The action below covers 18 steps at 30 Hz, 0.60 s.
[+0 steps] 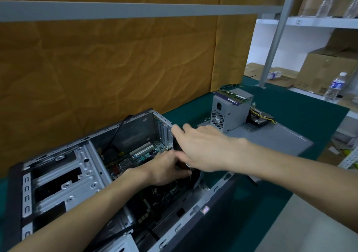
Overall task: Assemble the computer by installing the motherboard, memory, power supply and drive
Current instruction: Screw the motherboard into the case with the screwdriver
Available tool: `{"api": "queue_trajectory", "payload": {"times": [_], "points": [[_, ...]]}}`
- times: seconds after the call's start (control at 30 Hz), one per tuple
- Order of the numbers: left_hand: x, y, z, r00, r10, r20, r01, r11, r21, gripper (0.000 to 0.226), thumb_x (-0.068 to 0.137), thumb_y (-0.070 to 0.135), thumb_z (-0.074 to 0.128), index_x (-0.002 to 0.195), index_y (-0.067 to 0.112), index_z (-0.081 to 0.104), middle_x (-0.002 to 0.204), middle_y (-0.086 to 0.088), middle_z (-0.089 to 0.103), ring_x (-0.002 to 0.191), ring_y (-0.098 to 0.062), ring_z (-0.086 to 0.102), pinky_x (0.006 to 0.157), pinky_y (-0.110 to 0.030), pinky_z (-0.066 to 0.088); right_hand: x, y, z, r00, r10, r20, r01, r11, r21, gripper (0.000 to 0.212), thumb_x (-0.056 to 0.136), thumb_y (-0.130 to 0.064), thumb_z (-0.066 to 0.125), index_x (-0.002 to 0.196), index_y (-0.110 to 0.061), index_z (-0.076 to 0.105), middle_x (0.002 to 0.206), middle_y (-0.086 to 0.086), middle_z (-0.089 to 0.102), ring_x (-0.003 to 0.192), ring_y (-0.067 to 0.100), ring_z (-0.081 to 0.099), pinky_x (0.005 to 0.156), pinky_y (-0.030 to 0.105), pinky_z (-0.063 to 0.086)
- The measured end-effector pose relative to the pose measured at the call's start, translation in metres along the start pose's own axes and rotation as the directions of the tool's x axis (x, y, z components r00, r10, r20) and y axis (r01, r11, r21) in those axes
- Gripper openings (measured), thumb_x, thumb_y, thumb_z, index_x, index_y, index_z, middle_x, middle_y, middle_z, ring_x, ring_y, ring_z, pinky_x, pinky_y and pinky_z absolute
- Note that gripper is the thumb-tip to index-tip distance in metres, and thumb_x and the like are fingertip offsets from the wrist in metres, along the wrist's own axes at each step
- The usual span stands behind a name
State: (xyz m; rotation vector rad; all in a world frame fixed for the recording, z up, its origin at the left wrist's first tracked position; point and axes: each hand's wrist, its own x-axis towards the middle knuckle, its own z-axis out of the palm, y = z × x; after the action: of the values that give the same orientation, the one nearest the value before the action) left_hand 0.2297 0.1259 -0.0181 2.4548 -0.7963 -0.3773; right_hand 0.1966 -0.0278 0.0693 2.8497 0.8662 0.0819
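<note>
A: Looking into the case (58, 176): it lies on its side, open face up, on the green mat (302, 112); the board (143, 156) is already down on its floor, long axis running from near to far-right, toward the slotted rear wall.

B: And the hands?

A: The left hand (164, 171) is down inside, fingers curled on something dark at the board's right edge; what it pinches I cannot tell, since the right hand covers it. The right hand (203, 147) comes in over the near-right rim, fingers straight and loose, blurred, gripping nothing; its tips are at the rear wall's top corner.

B: So the board is the step in hand?

A: I judge so; it looks like seating it or a part beside it, with the left hand nearer.

B: The other parts?

A: The supply (230, 114) stands upright on the grey panel (275, 137), far right of the case, well apart from it; a memory stick (230, 96) lies across its top; the drive (260, 121) sits just behind, with cables. The right hand is the nearer one to all three.

B: Room to move?

A: Tight inside; the drive cage at left and rear wall at far right hem the board in; a black cable (118, 133) hangs down the far wall and could snag.
</note>
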Motion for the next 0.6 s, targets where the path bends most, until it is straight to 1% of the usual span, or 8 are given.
{"api": "queue_trajectory", "payload": {"times": [0.07, 0.2, 0.3, 0.33, 0.4, 0.47, 0.5, 0.6], "points": [[0.001, 0.000, -0.001, 1.000, -0.004, 0.013, 0.003, 0.999, 0.051, 0.023, 0.098, 0.036, 0.065, 0.113, 0.019, 0.068, 0.110, -0.001, 0.071, 0.106, -0.022, 0.062, 0.100, -0.045, 0.047, 0.001, 0.004, -0.004, 0.993, -0.037, 0.113, 0.027, 0.996, 0.085, 0.027, 0.097, -0.021, 0.055, 0.109, -0.018, 0.031, 0.086, 0.001, 0.039, 0.064, 0.022, 0.046, 0.051, 0.038, 0.029], [-0.003, -0.003, -0.002, 0.998, 0.010, 0.066, -0.024, 0.976, 0.216, 0.022, 0.097, 0.035, 0.066, 0.116, 0.024, 0.069, 0.118, 0.003, 0.069, 0.111, -0.020, 0.061, 0.101, -0.041, 0.046, 0.002, 0.002, 0.002, 0.999, -0.031, -0.035, 0.025, 0.989, -0.148, 0.024, 0.103, -0.031, 0.053, 0.111, -0.015, 0.038, 0.071, 0.000, 0.030, 0.058, 0.025, 0.037, 0.056, 0.037, 0.032], [-0.007, -0.010, 0.000, 0.994, 0.004, 0.113, -0.051, 0.910, 0.412, 0.037, 0.092, 0.038, 0.067, 0.129, 0.033, 0.061, 0.136, 0.002, 0.055, 0.126, -0.022, 0.047, 0.112, -0.040, 0.032, -0.001, 0.009, -0.004, 0.991, -0.038, 0.127, 0.033, 0.999, 0.043, 0.033, 0.096, -0.025, 0.057, 0.102, -0.022, 0.024, 0.084, 0.000, 0.035, 0.064, 0.024, 0.045, 0.052, 0.036, 0.029], [-0.007, -0.012, 0.001, 0.993, -0.018, 0.117, -0.036, 0.894, 0.446, 0.044, 0.092, 0.038, 0.066, 0.135, 0.034, 0.056, 0.140, 0.001, 0.049, 0.131, -0.023, 0.041, 0.116, -0.041, 0.026, -0.002, 0.008, -0.003, 0.989, -0.060, 0.137, 0.055, 0.998, 0.040, 0.037, 0.093, -0.021, 0.058, 0.099, -0.023, 0.021, 0.085, 0.001, 0.038, 0.062, 0.022, 0.044, 0.049, 0.036, 0.027], [-0.008, -0.018, 0.000, 0.993, -0.083, 0.086, 0.028, 0.862, 0.506, 0.057, 0.092, 0.040, 0.065, 0.144, 0.029, 0.044, 0.143, -0.002, 0.043, 0.136, -0.025, 0.036, 0.120, -0.043, 0.019, -0.003, 0.005, 0.001, 0.997, -0.078, 0.019, 0.079, 0.993, -0.083, 0.032, 0.099, -0.029, 0.055, 0.102, -0.019, 0.025, 0.082, 0.004, 0.047, 0.057, 0.025, 0.038, 0.048, 0.036, 0.024], [-0.009, -0.023, -0.004, 0.982, -0.177, 0.063, 0.119, 0.848, 0.516, 0.063, 0.092, 0.049, 0.064, 0.144, 0.023, 0.038, 0.142, -0.004, 0.040, 0.136, -0.028, 0.035, 0.119, -0.043, 0.024, -0.001, 0.004, 0.003, 0.995, -0.068, -0.067, 0.058, 0.989, -0.135, 0.032, 0.104, -0.044, 0.048, 0.109, -0.016, 0.033, 0.084, 0.008, 0.056, 0.056, 0.027, 0.034, 0.051, 0.037, 0.025], [-0.009, -0.024, -0.006, 0.975, -0.211, 0.069, 0.148, 0.851, 0.504, 0.063, 0.092, 0.054, 0.064, 0.141, 0.023, 0.040, 0.140, -0.005, 0.039, 0.133, -0.028, 0.036, 0.116, -0.043, 0.029, 0.000, 0.006, 0.001, 0.998, -0.058, -0.027, 0.055, 0.993, -0.109, 0.036, 0.102, -0.046, 0.050, 0.109, -0.016, 0.031, 0.086, 0.009, 0.055, 0.057, 0.026, 0.035, 0.053, 0.038, 0.026], [-0.009, -0.026, -0.009, 0.966, -0.241, 0.092, 0.169, 0.859, 0.483, 0.063, 0.092, 0.057, 0.063, 0.142, 0.023, 0.043, 0.135, -0.006, 0.037, 0.127, -0.028, 0.039, 0.109, -0.044, 0.038, 0.005, 0.013, -0.006, 0.989, -0.091, 0.116, 0.093, 0.995, -0.019, 0.039, 0.094, -0.030, 0.060, 0.103, -0.021, 0.024, 0.086, 0.002, 0.047, 0.055, 0.017, 0.044, 0.050, 0.035, 0.029]]}}
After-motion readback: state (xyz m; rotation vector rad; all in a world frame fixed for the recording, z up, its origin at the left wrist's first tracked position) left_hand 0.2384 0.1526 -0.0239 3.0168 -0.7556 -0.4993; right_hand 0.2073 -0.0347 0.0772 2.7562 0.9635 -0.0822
